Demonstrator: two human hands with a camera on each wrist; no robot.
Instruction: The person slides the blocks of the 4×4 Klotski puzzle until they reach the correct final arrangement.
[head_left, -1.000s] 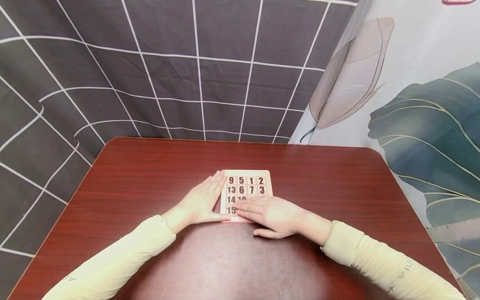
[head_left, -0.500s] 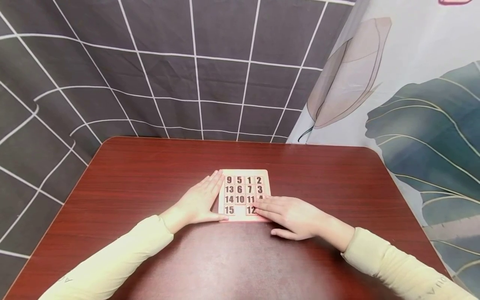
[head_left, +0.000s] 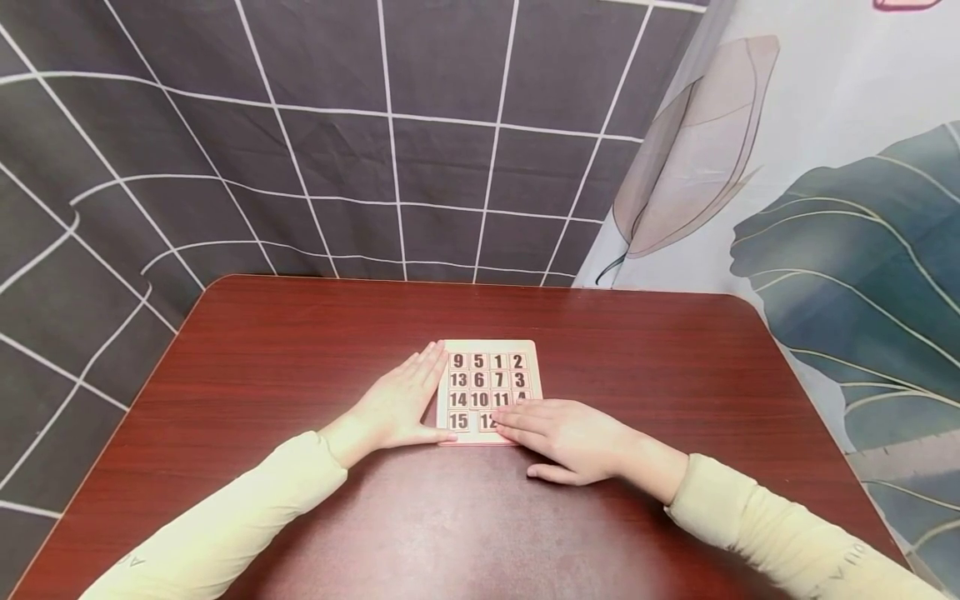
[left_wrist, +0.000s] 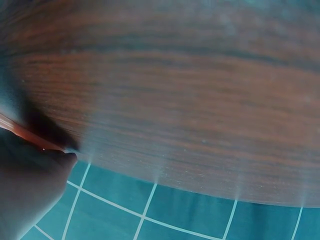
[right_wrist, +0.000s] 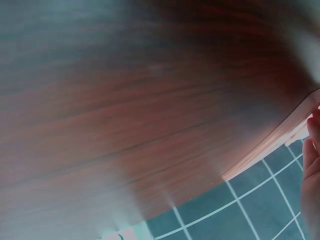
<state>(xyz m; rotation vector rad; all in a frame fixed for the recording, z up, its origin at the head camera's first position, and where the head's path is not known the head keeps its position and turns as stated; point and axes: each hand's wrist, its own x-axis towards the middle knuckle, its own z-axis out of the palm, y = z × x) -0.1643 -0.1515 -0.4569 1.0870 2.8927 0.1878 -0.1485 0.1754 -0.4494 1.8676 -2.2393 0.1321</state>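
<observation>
Number puzzle (head_left: 489, 389) partly under right fingers (head_left: 527, 420)

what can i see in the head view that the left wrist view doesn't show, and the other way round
Only head: the right hand, the numbered tiles, the cream sleeves and the leaf-patterned curtain.

Only left wrist: a low, close look along the board's reddish side edge.

Both: the left hand, the tabletop and the grid-patterned curtain.
</observation>
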